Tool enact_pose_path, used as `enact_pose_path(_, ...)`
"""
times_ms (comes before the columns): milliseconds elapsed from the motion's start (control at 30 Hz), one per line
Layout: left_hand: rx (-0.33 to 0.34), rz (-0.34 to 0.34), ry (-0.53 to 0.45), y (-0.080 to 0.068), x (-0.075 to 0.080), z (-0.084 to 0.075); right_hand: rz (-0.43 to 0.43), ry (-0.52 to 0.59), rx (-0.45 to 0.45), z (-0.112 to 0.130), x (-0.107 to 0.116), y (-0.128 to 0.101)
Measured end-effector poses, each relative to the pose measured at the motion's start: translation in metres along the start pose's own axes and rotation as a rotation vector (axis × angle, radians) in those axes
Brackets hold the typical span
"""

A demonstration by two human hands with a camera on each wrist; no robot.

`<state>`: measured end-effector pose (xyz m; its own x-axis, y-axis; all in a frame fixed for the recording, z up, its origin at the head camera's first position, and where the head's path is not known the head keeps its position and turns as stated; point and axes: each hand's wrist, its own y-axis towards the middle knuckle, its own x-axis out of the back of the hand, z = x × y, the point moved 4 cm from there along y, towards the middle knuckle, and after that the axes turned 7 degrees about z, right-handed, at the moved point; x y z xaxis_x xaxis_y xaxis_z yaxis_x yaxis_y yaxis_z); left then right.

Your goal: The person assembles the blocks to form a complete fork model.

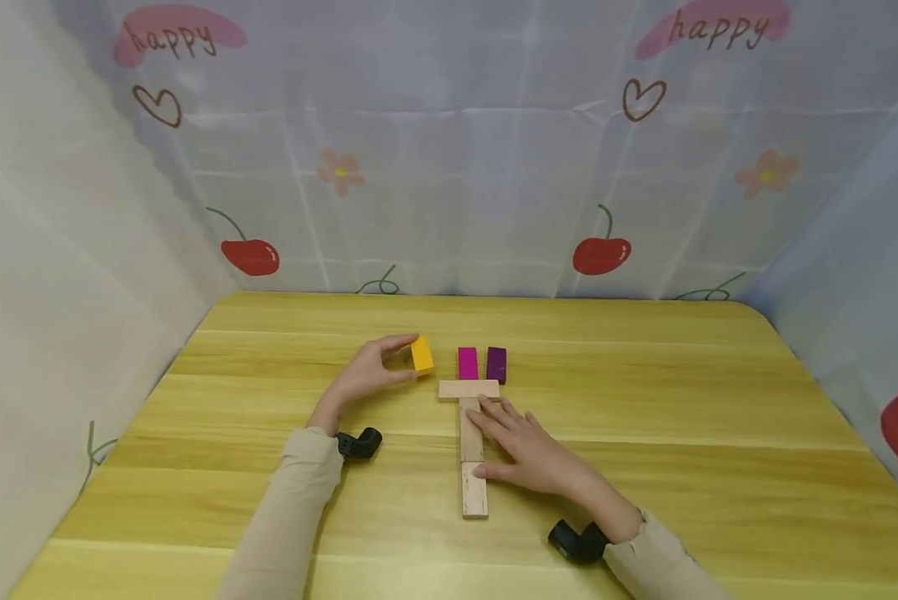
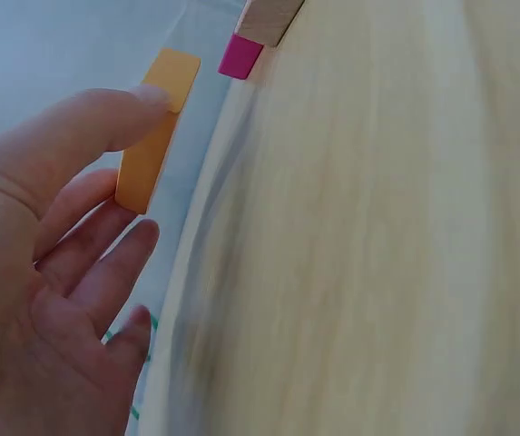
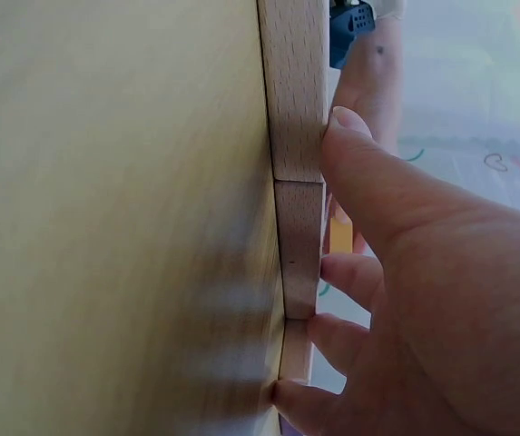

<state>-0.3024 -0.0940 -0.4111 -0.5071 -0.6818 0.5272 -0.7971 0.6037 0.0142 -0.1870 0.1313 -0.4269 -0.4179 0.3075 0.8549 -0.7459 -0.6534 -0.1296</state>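
Note:
Between thumb and fingertips, my left hand [image 1: 366, 372] pinches a yellow block [image 1: 422, 356], left of the other blocks. The left wrist view shows the thumb lying over the yellow block [image 2: 146, 163]. A magenta block [image 1: 468, 363] and a purple block [image 1: 497, 365] stand side by side behind a plain wooden block [image 1: 456, 389] laid crosswise. From its middle, two more plain blocks run toward me end to end, a farther one [image 1: 470, 442] and a nearer one [image 1: 474, 498]. My right hand [image 1: 534, 454] touches the plain blocks with spread fingers, its thumb on the nearer block.
The wood-grain table [image 1: 644, 375] has rounded far corners. Behind it hangs a pale curtain [image 1: 456, 167] printed with cherries, hearts and flowers. A black wrist camera [image 1: 362, 443] sits at the left wrist, another black camera [image 1: 578, 542] at the right.

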Motion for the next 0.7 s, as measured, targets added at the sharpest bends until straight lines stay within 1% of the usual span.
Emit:
enact_pose_path(67,-0.010,-0.008,0.001,0.004,-0.003,0.002,-0.002,-0.003,0.002,0.000,0.000,0.000)
enact_pose_path(100,-0.021,-0.010,0.009,0.007,-0.004,0.006,-0.003,-0.003,0.003,0.000,0.001,0.000)
enact_pose_path(167,-0.023,-0.008,0.020,0.012,-0.007,0.013,-0.002,-0.002,0.003,0.001,0.001,0.000)
enact_pose_path(300,-0.006,0.003,0.024,0.021,-0.012,0.028,0.004,0.002,0.003,0.001,0.000,0.001)
enact_pose_path(333,0.009,0.002,0.017,0.021,-0.013,0.030,0.006,-0.001,0.003,0.001,0.000,0.001)
enact_pose_path(400,0.015,0.005,0.000,0.023,-0.014,0.031,0.006,-0.007,0.004,0.000,0.000,0.002)
enact_pose_path(533,0.028,0.013,-0.005,0.024,-0.017,0.031,0.007,-0.014,-0.001,-0.001,-0.001,0.003)
enact_pose_path(700,0.037,0.011,0.030,0.026,-0.020,0.030,0.009,-0.008,-0.005,-0.003,0.000,0.002)
